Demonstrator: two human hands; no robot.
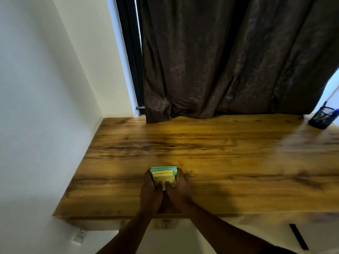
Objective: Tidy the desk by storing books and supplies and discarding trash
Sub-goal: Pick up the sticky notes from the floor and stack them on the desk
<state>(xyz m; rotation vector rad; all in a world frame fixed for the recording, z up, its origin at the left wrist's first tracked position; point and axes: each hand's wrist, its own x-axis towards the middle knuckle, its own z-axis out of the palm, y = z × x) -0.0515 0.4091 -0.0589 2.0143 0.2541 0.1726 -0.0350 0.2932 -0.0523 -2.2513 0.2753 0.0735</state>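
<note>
A small stack of sticky notes (163, 175), yellow sheets in front and green ones behind, stands above the wooden desk (220, 153) near its front edge. My left hand (150, 189) grips the stack's left side. My right hand (178, 187) grips its right side. Both hands' fingers curl round the stack, and the thumbs meet in front of the yellow sheets. The lower part of the stack is hidden between my hands.
A black mesh pen holder (322, 117) with blue pens stands at the desk's far right corner. A dark brown curtain (229, 61) hangs behind the desk. A white wall (45, 88) borders the left. A wall socket (79, 235) shows below the desk.
</note>
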